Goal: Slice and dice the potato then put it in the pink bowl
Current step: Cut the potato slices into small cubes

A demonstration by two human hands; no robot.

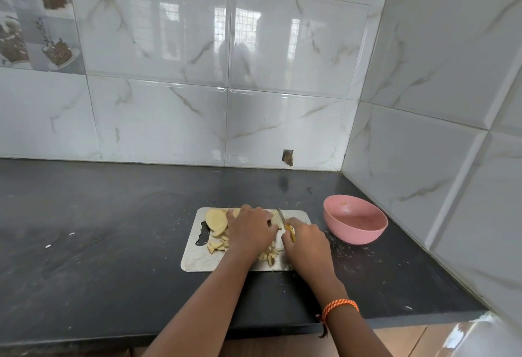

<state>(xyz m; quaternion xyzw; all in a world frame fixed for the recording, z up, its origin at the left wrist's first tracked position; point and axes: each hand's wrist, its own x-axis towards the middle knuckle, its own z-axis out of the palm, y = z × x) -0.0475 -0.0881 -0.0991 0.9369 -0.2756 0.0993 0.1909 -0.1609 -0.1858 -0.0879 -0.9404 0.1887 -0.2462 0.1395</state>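
Note:
A steel cutting board lies on the black counter. Pale potato slices rest at its far left corner, and small diced pieces lie scattered near its middle and under my arms. My left hand presses down on a potato piece that it mostly hides. My right hand grips a yellow-handled knife, its blade pointing away beside my left fingers. The pink bowl stands to the right of the board, with only small bits inside.
The black counter runs left and ends at its front edge near me. Tiled walls close the back and the right side, just behind the bowl. Crumbs and peel flecks dot the counter around the board.

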